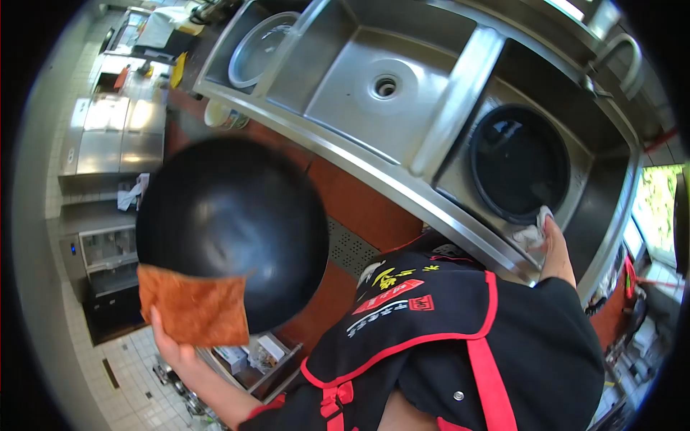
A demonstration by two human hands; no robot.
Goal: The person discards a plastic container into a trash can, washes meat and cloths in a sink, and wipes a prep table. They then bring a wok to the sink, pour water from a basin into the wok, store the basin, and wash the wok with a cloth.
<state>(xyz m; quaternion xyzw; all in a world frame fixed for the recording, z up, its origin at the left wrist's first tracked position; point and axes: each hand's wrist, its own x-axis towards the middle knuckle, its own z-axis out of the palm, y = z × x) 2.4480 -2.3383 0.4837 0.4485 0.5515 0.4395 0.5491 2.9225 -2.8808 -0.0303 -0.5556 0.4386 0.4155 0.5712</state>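
Observation:
A large black wok (230, 208) hangs in the air to the left of the sinks, tilted. My left hand (170, 350) grips its lower left edge through an orange-brown cloth (198, 305), which covers part of the wok; most of my fingers are hidden behind the cloth. In the right-hand sink basin lies a round black pan (519, 165) with a shiny, wet-looking inside. My right hand (553, 248) is closed on a crumpled white cloth (530, 233) at the near rim of that pan; the fingertips are partly covered.
The steel sink (402, 61) runs across the front, its middle basin showing a drain (384, 87). A clear round tub (262, 50) sits in the left basin. A faucet (618, 65) rises at the right. A white bucket (224, 115) stands on the red floor (366, 205).

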